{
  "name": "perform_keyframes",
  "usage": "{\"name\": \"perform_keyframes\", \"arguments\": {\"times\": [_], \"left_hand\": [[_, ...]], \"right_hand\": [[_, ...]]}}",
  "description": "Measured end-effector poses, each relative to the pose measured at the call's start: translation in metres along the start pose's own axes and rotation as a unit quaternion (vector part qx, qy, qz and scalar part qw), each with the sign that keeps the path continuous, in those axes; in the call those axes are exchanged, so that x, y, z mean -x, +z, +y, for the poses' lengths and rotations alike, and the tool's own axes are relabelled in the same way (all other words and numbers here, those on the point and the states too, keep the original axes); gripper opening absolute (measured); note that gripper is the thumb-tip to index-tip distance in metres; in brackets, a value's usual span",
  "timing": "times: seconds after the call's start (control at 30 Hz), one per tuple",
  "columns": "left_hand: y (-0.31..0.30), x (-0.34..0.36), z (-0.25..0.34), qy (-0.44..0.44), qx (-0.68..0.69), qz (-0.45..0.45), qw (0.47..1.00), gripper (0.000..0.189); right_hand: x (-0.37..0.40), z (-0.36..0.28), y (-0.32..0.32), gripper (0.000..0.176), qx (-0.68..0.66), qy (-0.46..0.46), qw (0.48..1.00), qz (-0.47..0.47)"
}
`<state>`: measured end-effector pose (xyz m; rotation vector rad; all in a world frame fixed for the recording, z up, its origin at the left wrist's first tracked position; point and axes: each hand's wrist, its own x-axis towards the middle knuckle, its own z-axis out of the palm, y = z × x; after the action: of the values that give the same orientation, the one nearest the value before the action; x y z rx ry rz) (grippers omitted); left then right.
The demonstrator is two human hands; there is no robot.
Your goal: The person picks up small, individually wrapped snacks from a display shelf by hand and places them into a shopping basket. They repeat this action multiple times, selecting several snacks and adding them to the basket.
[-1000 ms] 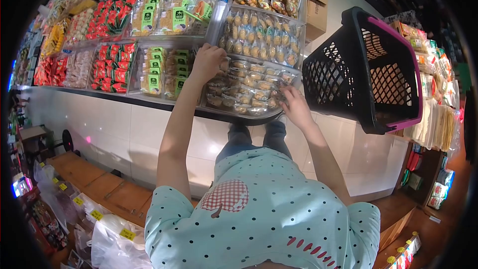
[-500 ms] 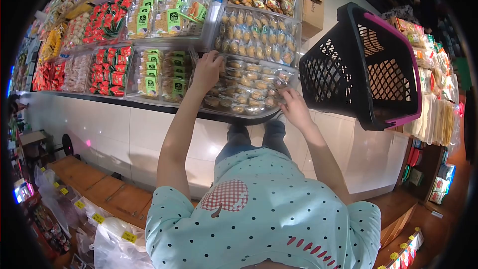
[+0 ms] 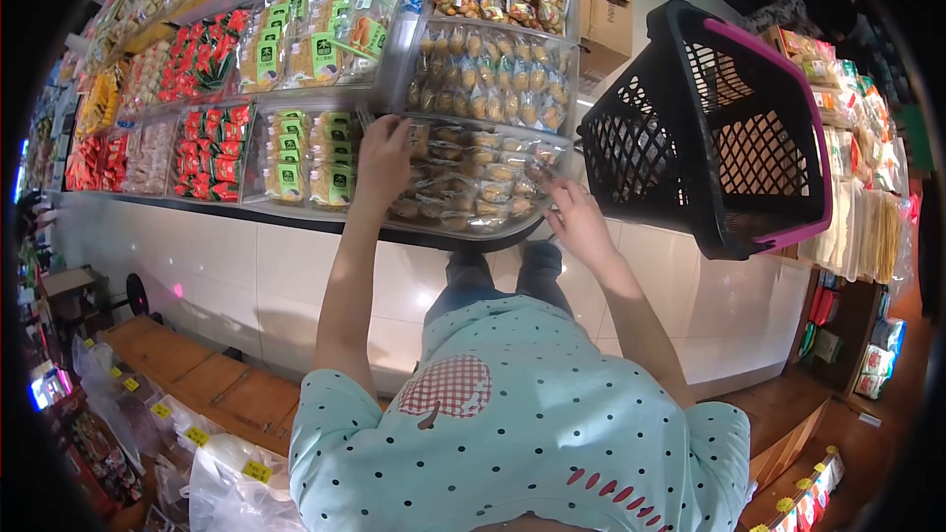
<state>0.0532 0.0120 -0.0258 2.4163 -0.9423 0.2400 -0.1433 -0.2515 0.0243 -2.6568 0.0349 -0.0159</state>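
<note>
A clear plastic bin (image 3: 458, 229) of individually wrapped small pastries (image 3: 481, 175) lies at the front corner of the display, directly before me. My left hand (image 3: 383, 163) is at its upper left edge, with fingers curled over the rim beside the neighbouring bin of green-labelled packs (image 3: 313, 160). At the bin's right side, my right hand (image 3: 581, 222) has its fingertips on the rim, the thumb lower down. Neither hand has lifted a pastry into view. The wrists and fingers partly cover the bin's two side edges.
A black shopping basket (image 3: 709, 128) with a magenta handle stands close on the right. Behind the pastries sit more bins of wrapped snacks (image 3: 493, 74). Red-wrapped sweets (image 3: 214, 153) are farther left. A cardboard box (image 3: 603, 20) stands behind the display.
My left hand has shifted left and slightly nearer to me, along the bin's edge. My right hand stays at the right rim. The view has shifted a little.
</note>
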Motion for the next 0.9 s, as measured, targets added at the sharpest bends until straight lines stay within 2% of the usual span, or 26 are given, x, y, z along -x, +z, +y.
{"name": "perform_keyframes", "arguments": {"times": [0.07,0.1,0.17,0.27,0.37,0.4,0.47,0.53,0.6,0.67,0.73,0.8,0.87,0.9], "left_hand": [[-0.020,0.004,0.013,-0.080,0.031,0.116,0.990,0.036],[-0.028,0.006,0.019,-0.075,0.030,0.116,0.990,0.036],[-0.039,0.010,0.032,-0.116,0.024,0.183,0.976,0.027],[-0.038,0.008,0.062,-0.119,0.036,0.186,0.975,0.024],[-0.030,-0.014,0.102,-0.059,0.043,0.173,0.982,0.022],[-0.028,-0.025,0.120,-0.047,0.053,0.169,0.983,0.022],[-0.029,-0.050,0.161,-0.016,0.066,0.184,0.981,0.020],[-0.030,-0.074,0.204,0.014,0.067,0.178,0.982,0.019],[-0.022,-0.092,0.240,0.068,0.089,0.184,0.977,0.019],[-0.012,-0.107,0.278,0.070,0.115,0.168,0.977,0.020],[0.001,-0.119,0.310,0.122,0.117,0.139,0.976,0.020],[0.017,-0.129,0.338,0.121,0.139,0.128,0.975,0.021],[0.029,-0.140,0.363,0.152,0.162,0.098,0.970,0.021],[0.037,-0.145,0.372,0.153,0.169,0.089,0.969,0.019]], "right_hand": [[0.004,-0.012,-0.019,0.036,-0.005,-0.019,1.000,0.021],[0.006,-0.017,-0.029,0.036,-0.009,-0.039,0.998,0.041],[0.011,-0.026,-0.051,0.036,-0.020,-0.057,0.996,0.060],[0.022,-0.034,-0.091,0.035,-0.015,-0.079,0.993,0.092],[0.037,-0.024,-0.136,0.030,-0.028,-0.138,0.978,0.155],[0.044,-0.013,-0.155,0.030,-0.021,-0.126,0.978,0.163],[0.061,0.021,-0.199,0.029,0.000,-0.118,0.958,0.263],[0.076,0.058,-0.242,0.026,0.033,-0.033,0.933,0.358],[0.090,0.102,-0.273,0.020,0.046,0.045,0.923,0.380],[0.094,0.139,-0.294,0.019,0.049,0.070,0.933,0.350],[0.091,0.171,-0.307,0.018,0.064,0.070,0.940,0.328],[0.081,0.201,-0.315,0.021,0.109,0.050,0.969,0.215],[0.067,0.235,-0.319,0.024,0.132,0.022,0.976,0.173],[0.056,0.246,-0.320,0.024,0.143,0.001,0.983,0.118]]}}
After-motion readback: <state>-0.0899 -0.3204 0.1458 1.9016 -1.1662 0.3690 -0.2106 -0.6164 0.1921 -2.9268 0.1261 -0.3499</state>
